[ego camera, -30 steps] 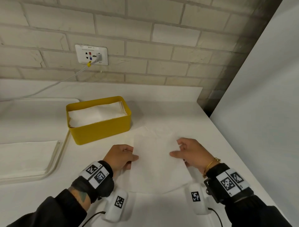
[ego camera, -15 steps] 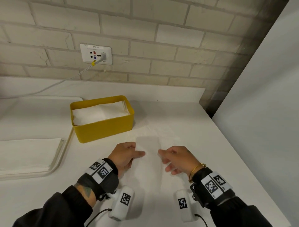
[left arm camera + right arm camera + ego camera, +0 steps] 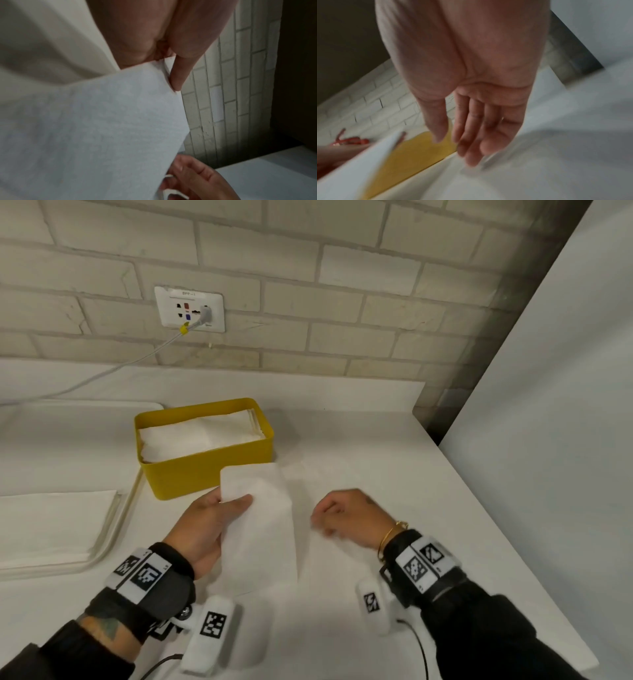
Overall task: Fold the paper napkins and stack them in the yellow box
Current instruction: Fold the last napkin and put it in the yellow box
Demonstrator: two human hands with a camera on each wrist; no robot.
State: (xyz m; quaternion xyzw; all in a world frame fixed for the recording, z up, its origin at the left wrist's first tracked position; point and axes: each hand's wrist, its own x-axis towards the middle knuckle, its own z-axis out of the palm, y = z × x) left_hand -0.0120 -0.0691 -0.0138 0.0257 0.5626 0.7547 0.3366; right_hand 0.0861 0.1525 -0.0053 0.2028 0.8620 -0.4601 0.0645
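Left hand (image 3: 205,529) is pinching the folded napkin (image 3: 262,525) just in front of the yellow box (image 3: 202,470). Right hand (image 3: 352,517) is hanging loose, fingers relaxed, gripping nothing, over bare counter (image 3: 394,474).

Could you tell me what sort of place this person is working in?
Probably a kitchen or service counter, though I cannot be sure: a white countertop runs along a painted brick wall with a wall socket, and a tray of napkins sits beside the yellow box.
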